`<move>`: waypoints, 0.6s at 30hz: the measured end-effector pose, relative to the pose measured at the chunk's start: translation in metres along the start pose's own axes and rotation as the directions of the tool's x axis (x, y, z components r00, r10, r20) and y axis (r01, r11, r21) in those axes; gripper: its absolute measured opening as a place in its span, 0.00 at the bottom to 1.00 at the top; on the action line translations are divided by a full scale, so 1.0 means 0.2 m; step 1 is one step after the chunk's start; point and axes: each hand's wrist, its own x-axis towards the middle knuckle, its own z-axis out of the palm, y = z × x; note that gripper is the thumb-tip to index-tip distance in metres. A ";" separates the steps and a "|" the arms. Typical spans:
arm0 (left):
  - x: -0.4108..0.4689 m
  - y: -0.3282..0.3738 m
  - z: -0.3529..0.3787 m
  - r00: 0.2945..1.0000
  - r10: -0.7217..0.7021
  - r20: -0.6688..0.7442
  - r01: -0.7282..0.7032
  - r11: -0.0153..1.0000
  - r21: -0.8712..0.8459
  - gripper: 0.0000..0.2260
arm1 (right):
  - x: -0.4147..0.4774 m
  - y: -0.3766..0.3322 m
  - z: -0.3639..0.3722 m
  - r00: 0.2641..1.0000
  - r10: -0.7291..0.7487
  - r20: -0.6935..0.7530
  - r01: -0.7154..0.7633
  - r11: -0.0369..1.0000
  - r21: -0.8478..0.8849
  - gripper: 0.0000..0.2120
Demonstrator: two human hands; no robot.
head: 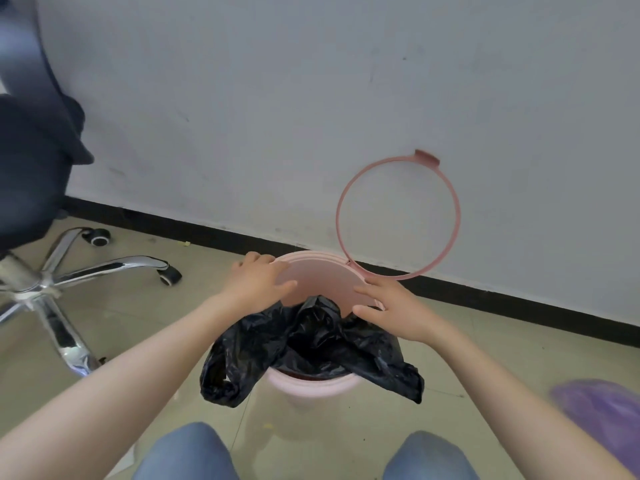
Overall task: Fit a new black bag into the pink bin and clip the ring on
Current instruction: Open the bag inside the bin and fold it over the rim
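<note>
I see the pink bin [313,388] upright on the floor, mouth facing up, by the far wall. Its ring [398,216] is hinged back against that wall, leaving the mouth free. The black bag [311,344] drapes over the near rim only. Both hands, left hand [258,284] and right hand [393,311], rest spread and loose on the side rims, gripping nothing, probably to stretch the bag.

No text, label, brand, number or sign can be read anywhere in view; the pink bin [313,386], black bag [311,344] and wall [311,81] show none.
</note>
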 end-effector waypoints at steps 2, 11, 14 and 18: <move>-0.05 0.04 -0.03 0.998 0.054 0.029 -0.056 0.998 0.044 0.25 | -0.03 -0.05 -0.04 1.000 -0.029 -0.013 0.029 1.000 -0.002 0.23; -0.33 0.02 0.09 0.957 0.081 0.279 -0.131 0.978 0.164 0.35 | -0.21 -0.17 0.17 0.957 -0.168 0.238 0.212 0.962 -0.172 0.20; -0.39 -0.02 0.17 0.947 0.039 0.320 -0.139 0.945 0.295 0.39 | -0.24 -0.12 0.31 0.951 -0.122 0.283 0.243 0.862 -0.446 0.20; -0.41 -0.08 0.23 0.960 -0.010 0.281 -0.095 0.929 0.358 0.40 | -0.25 -0.03 0.40 0.979 -0.027 0.204 0.159 0.728 -0.667 0.25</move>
